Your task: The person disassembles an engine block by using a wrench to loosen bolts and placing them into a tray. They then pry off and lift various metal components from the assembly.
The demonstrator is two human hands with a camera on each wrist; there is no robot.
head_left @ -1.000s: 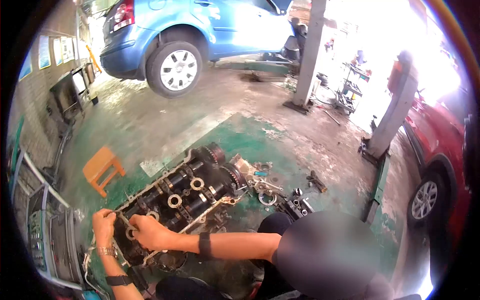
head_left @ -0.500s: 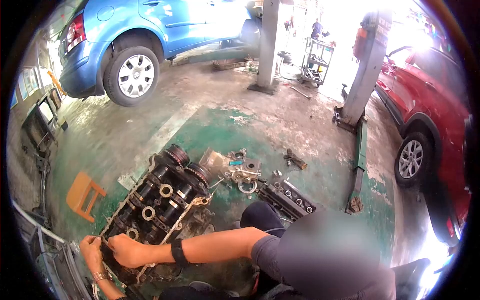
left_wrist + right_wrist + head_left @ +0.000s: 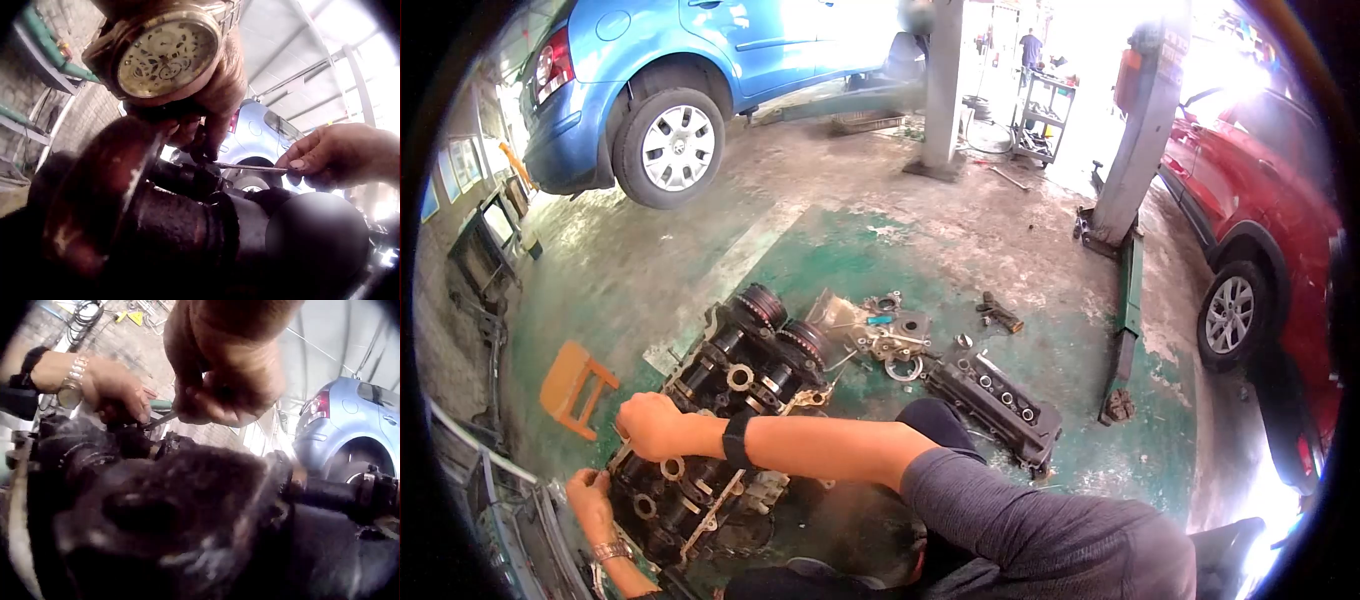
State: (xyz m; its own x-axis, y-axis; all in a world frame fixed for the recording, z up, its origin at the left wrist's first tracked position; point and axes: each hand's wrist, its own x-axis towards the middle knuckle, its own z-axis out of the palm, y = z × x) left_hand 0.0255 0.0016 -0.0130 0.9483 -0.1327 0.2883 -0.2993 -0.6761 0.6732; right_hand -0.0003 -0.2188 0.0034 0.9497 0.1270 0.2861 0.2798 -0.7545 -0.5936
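Thin metal rod [image 3: 250, 167] in grip of left hand [image 3: 590, 500] and right hand [image 3: 658, 425], VW wheel badge [image 3: 679, 149] beyond.

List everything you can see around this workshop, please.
large dark metal engine part: one, black, below the hands
thin metal rod: one, grey, at the fingers
long ridged engine cover: one, black, floor beyond the knee
flat metal engine parts: several, pale grey, beside the engine part
low four-sided stool: one, orange, floor at left
raised car: one, blue, upper left
second car: one, red, right
upright lift posts: two, grey, between the cars
shelved trolley: one, grey, far back
metal wristwatch: one, pale gold, left wrist
wristbands: two, black, one per arm
sleeve: one, dark grey, right arm
hands: two, bare; left, right
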